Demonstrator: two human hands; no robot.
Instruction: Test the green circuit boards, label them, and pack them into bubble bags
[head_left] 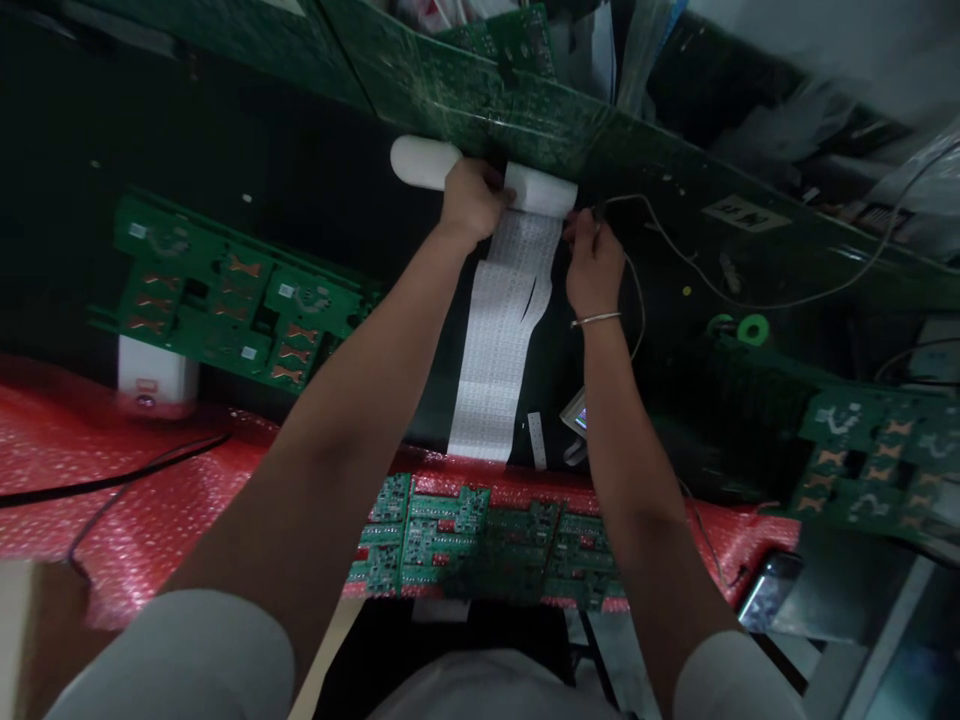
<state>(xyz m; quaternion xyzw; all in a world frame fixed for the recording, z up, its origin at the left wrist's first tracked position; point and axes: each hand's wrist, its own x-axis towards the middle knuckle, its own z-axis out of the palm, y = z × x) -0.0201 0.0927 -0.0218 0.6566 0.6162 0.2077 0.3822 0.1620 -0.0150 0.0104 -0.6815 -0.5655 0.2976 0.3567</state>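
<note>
A long strip of small printed white labels runs down the dark bench from a roll of labels near the back wall. The strip is folded over itself, and a dark gap shows at its right side. My left hand is closed, its fingertips at the roll's left edge. Just left of that hand lies a smooth white roll. At the right edge of the roll of labels, my right hand is closed with fingertips pinched; a thin grey cable passes by it.
Green circuit boards lie in a stack at left, in a row on red bubble wrap in front, and in another stack at right. A small device with a lit screen and a phone are on the right.
</note>
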